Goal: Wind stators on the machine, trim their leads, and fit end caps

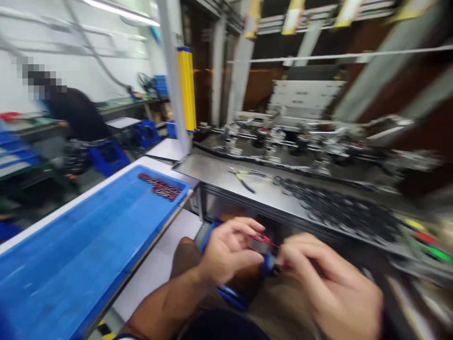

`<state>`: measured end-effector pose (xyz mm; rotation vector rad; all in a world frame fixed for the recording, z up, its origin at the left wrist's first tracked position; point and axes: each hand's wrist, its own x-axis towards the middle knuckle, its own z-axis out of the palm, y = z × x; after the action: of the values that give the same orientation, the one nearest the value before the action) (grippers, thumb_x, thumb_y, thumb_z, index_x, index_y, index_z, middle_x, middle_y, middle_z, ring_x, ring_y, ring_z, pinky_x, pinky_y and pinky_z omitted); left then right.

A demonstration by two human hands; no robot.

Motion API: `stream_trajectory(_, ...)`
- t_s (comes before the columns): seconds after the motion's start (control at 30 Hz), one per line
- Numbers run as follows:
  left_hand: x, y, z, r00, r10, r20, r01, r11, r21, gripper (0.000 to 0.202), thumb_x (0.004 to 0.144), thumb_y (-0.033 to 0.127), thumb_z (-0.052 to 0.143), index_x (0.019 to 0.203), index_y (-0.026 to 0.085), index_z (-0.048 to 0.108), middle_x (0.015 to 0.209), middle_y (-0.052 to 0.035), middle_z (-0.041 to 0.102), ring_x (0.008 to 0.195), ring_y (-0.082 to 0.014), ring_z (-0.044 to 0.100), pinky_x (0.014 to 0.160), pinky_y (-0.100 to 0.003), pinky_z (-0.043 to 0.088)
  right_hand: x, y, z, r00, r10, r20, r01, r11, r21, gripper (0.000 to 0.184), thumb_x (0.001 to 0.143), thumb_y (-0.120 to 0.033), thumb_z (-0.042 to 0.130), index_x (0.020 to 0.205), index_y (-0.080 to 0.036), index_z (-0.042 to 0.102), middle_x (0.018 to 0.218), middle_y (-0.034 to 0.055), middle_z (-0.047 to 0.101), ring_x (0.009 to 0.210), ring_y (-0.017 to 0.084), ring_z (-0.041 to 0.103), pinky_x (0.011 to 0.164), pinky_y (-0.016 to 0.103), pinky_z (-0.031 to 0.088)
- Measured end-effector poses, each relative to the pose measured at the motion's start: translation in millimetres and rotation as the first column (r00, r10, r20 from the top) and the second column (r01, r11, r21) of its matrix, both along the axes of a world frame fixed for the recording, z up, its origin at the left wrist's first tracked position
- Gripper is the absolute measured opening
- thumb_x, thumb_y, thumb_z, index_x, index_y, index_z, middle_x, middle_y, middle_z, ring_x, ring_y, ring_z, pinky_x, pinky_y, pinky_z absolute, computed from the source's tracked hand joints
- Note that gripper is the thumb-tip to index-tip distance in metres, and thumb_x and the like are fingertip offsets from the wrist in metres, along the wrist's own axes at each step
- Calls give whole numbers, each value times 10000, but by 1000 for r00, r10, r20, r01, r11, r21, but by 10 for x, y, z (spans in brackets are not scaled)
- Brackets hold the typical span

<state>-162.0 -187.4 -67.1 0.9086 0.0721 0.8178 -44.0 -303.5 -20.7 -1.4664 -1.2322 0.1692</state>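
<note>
My left hand (228, 250) and my right hand (329, 283) meet low in the middle of the view, both with fingers pinched. Between them sits a small dark ring-shaped part (258, 244) with a thin red wire (269, 241) running off it. The left hand's fingers curl round the part; the right hand's fingertips pinch the wire's end. A blue tool or holder (231, 295) shows under the left hand, partly hidden. The whole view is smeared by motion.
A large blue tray (71, 255) lies at the left with several dark red-wound parts (161, 186) at its far corner. A steel bench (226, 177) carries pliers (244, 179), a heap of black rings (339, 210) and machinery behind. Another person (76, 127) works at the far left.
</note>
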Motion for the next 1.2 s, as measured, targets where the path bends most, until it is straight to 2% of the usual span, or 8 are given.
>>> stream_trajectory(0.23, 13, 221, -89, 999, 7, -53, -1, 994, 112, 292, 730, 67, 768, 940, 251, 684, 1178, -36, 695, 1049, -212, 702, 865, -287, 577, -195, 249, -226, 559, 174, -811, -305, 952, -6, 325, 743, -433, 754, 647, -151, 627, 551, -16, 613, 476, 85, 544, 494, 207, 456)
stream_trajectory(0.4, 29, 224, -91, 998, -27, -61, 35, 991, 130, 297, 730, 83, 770, 949, 265, 684, 1166, -19, 704, 1020, -216, 715, 728, -251, 618, -151, 249, -406, 396, 252, -883, -344, 932, 112, 371, 684, -467, 809, 694, -131, 654, 593, 0, 646, 507, 94, 582, 515, 214, 476)
stream_trajectory(0.63, 34, 231, -96, 995, -60, -78, 83, 936, 342, 305, 756, 64, 739, 974, 266, 671, 1182, -34, 715, 1248, -256, 591, 1007, -382, 532, -104, 242, -531, 108, 427, -898, -465, 820, 334, 501, 731, -586, 740, 915, -122, 700, 798, 45, 665, 733, 139, 628, 705, 273, 515)
stream_trajectory(0.73, 7, 233, -76, 996, 46, -76, -5, 884, 468, 529, 698, 142, 814, 1175, 284, 635, 1360, -70, 611, 1367, -282, 465, 1104, -407, 440, -80, 230, -561, 276, 448, -850, -415, 854, 314, 467, 694, -498, 810, 986, -162, 669, 864, 32, 658, 772, 136, 605, 760, 286, 502)
stream_trajectory(0.83, -61, 239, -47, 953, 272, -135, -132, 771, 623, 654, 623, 231, 875, 1229, 252, 630, 1339, -74, 591, 1312, -258, 494, 1104, -329, 411, -14, 187, -577, 788, 302, -537, -205, 951, 233, 443, 674, -355, 850, 1036, -187, 655, 973, 61, 659, 872, 173, 610, 820, 331, 511)
stream_trajectory(0.9, -116, 234, -37, 907, 338, -252, -56, 688, 723, 554, 669, 234, 843, 1192, 247, 661, 1192, -56, 650, 1149, -224, 583, 1004, -285, 467, 25, 151, -588, 970, 139, -199, -88, 965, 247, 392, 726, -274, 810, 1073, -188, 650, 1030, 89, 656, 933, 193, 618, 849, 345, 514)
stream_trajectory(1.03, -170, 198, -29, 873, 359, -330, 40, 622, 782, 498, 718, 188, 796, 1190, 286, 671, 1099, -22, 693, 977, -199, 636, 875, -273, 511, 61, 78, -583, 993, 50, 108, -79, 954, 288, 392, 824, -170, 673, 1206, -196, 589, 1090, 121, 641, 996, 212, 625, 860, 369, 528)
stream_trajectory(1.2, -139, 127, 4, 858, 419, -297, -31, 620, 784, 486, 702, 163, 801, 1163, 277, 693, 1106, -37, 697, 972, -213, 631, 880, -311, 522, 89, -11, -492, 988, 128, 87, -149, 939, 311, 455, 781, -237, 741, 1204, -158, 592, 1055, 128, 606, 953, 220, 615, 811, 376, 535)
